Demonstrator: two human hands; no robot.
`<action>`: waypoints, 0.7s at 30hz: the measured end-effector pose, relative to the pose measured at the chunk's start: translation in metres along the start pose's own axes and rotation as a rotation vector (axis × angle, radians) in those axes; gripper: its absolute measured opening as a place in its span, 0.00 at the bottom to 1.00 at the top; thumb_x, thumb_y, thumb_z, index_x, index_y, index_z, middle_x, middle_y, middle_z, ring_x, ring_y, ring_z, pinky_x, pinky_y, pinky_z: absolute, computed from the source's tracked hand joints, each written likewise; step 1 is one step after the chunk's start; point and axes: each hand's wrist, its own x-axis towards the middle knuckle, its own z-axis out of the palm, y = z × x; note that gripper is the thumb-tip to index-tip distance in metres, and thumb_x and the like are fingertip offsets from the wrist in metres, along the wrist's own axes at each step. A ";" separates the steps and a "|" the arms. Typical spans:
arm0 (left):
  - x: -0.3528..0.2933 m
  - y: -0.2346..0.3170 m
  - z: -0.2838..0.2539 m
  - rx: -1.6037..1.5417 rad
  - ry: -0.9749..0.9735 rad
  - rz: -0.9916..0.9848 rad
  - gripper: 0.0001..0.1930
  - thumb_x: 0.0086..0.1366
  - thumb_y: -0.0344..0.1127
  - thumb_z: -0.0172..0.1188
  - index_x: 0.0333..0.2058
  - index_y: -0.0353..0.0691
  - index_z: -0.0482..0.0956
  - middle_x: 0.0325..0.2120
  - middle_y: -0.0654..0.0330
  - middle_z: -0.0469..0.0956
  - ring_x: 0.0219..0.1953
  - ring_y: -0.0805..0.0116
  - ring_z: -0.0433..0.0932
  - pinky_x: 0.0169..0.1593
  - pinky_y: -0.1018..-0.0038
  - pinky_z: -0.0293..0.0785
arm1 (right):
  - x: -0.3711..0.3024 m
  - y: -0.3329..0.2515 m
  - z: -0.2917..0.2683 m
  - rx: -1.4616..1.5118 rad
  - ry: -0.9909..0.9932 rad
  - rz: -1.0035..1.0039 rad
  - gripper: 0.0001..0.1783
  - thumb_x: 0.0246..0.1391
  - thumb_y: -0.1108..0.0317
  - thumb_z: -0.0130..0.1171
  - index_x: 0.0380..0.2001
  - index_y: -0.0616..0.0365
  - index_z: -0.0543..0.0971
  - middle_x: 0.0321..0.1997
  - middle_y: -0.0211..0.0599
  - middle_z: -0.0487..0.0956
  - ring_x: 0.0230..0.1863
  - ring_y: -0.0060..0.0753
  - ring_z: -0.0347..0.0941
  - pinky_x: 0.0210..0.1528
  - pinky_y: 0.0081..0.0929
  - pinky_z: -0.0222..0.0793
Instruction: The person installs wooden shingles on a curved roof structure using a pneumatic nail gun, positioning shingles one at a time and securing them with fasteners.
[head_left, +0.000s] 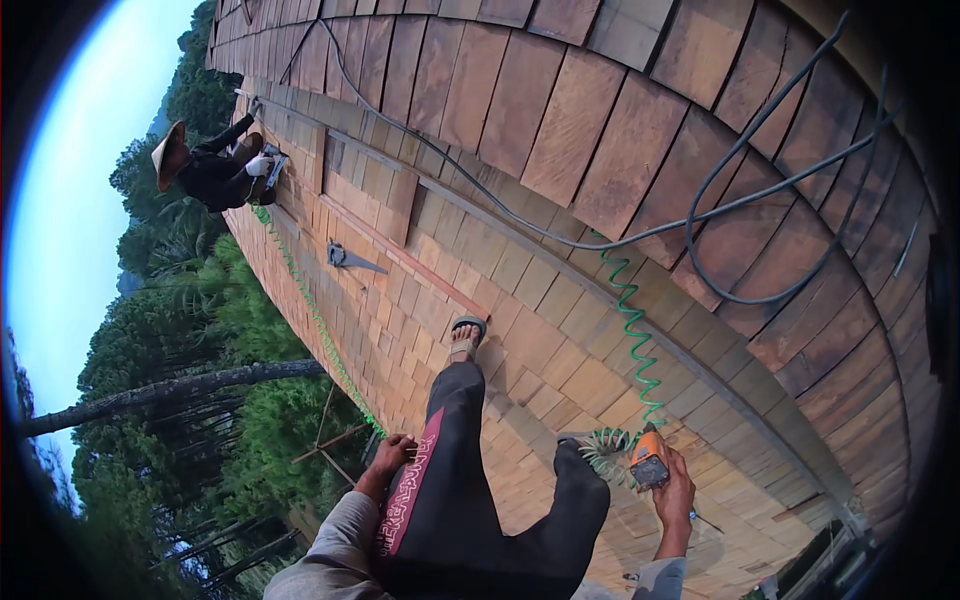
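In my right hand (676, 494) is an orange and black nail gun (650, 462), with my fingers wrapped round its body. A green spiral air hose (634, 330) runs up from it across the shingles. Beside the gun, near my right foot, lies a pale green coil (607, 452). My left hand (396, 454) is by the side of my left thigh, against the dark trouser leg (462, 480) with its red stripe. Its fingers are curled in, and whatever they may hold is hidden.
Sloping wooden shingles (540, 390) lie under my sandalled foot. A handsaw (350, 258) rests on them ahead. A long batten (410, 258) crosses the slope. A black cable (480, 190) loops over the upper shingles. A co-worker (215, 170) crouches far left. Trees (200, 330) stand beyond the roof edge.
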 end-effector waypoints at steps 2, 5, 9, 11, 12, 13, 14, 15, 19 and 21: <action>0.030 0.022 -0.034 -0.062 0.096 -0.018 0.20 0.71 0.46 0.59 0.49 0.32 0.74 0.39 0.53 0.80 0.40 0.62 0.81 0.45 0.64 0.79 | 0.008 -0.033 0.009 0.013 0.011 0.019 0.48 0.41 0.84 0.64 0.69 0.47 0.65 0.64 0.36 0.71 0.59 0.51 0.73 0.60 0.43 0.72; 0.096 0.074 -0.069 -0.061 0.101 0.035 0.20 0.72 0.45 0.57 0.50 0.33 0.73 0.42 0.53 0.80 0.41 0.60 0.82 0.45 0.64 0.79 | 0.023 -0.081 0.035 0.033 0.077 0.103 0.48 0.39 0.86 0.61 0.68 0.49 0.67 0.64 0.38 0.72 0.60 0.50 0.73 0.62 0.39 0.72; 0.167 0.173 -0.092 0.046 -0.160 0.195 0.22 0.71 0.48 0.58 0.53 0.36 0.73 0.46 0.55 0.80 0.47 0.62 0.80 0.50 0.66 0.77 | 0.047 -0.151 0.081 0.396 0.152 0.211 0.43 0.45 0.88 0.53 0.68 0.55 0.66 0.65 0.36 0.71 0.64 0.38 0.70 0.65 0.29 0.66; 0.191 0.213 -0.120 0.084 -0.173 0.222 0.22 0.71 0.48 0.59 0.53 0.36 0.73 0.45 0.55 0.80 0.47 0.63 0.80 0.50 0.66 0.77 | 0.064 -0.193 0.110 0.326 0.127 0.240 0.38 0.52 0.88 0.47 0.68 0.58 0.65 0.65 0.32 0.71 0.67 0.31 0.66 0.66 0.26 0.62; 0.202 0.231 -0.136 0.134 -0.174 0.268 0.23 0.70 0.49 0.60 0.53 0.36 0.73 0.45 0.56 0.80 0.47 0.64 0.80 0.50 0.67 0.77 | 0.073 -0.219 0.122 0.215 0.128 0.217 0.38 0.51 0.87 0.47 0.68 0.58 0.66 0.65 0.32 0.71 0.67 0.31 0.65 0.65 0.26 0.62; 0.212 0.247 -0.152 0.151 -0.166 0.289 0.23 0.70 0.49 0.60 0.53 0.36 0.73 0.44 0.57 0.80 0.46 0.64 0.80 0.50 0.67 0.76 | 0.088 -0.241 0.128 0.190 0.099 0.224 0.42 0.47 0.87 0.53 0.69 0.55 0.65 0.65 0.34 0.71 0.65 0.37 0.68 0.64 0.30 0.65; 0.223 0.262 -0.168 0.169 -0.159 0.314 0.24 0.69 0.49 0.61 0.53 0.36 0.74 0.44 0.58 0.79 0.46 0.65 0.80 0.49 0.67 0.76 | 0.103 -0.262 0.134 0.167 0.072 0.232 0.46 0.43 0.86 0.60 0.69 0.51 0.65 0.64 0.37 0.71 0.63 0.43 0.70 0.63 0.34 0.69; 0.231 0.271 -0.194 0.180 -0.123 0.329 0.24 0.68 0.50 0.62 0.53 0.36 0.74 0.43 0.58 0.79 0.45 0.66 0.80 0.49 0.68 0.76 | 0.122 -0.310 0.132 -0.025 0.014 0.206 0.49 0.40 0.84 0.65 0.69 0.47 0.64 0.65 0.41 0.70 0.62 0.51 0.71 0.62 0.39 0.72; 0.260 0.297 -0.236 0.157 -0.039 0.334 0.24 0.68 0.50 0.62 0.50 0.35 0.75 0.38 0.61 0.79 0.38 0.71 0.78 0.42 0.73 0.75 | 0.169 -0.366 0.155 0.004 0.039 0.103 0.51 0.40 0.84 0.64 0.70 0.44 0.63 0.63 0.40 0.72 0.60 0.53 0.72 0.60 0.39 0.72; 0.270 0.310 -0.241 0.106 0.020 0.317 0.23 0.68 0.50 0.62 0.49 0.36 0.75 0.37 0.62 0.79 0.37 0.73 0.78 0.41 0.74 0.74 | 0.187 -0.383 0.164 -0.028 -0.001 0.067 0.50 0.45 0.78 0.65 0.72 0.41 0.60 0.67 0.35 0.70 0.61 0.50 0.72 0.59 0.42 0.73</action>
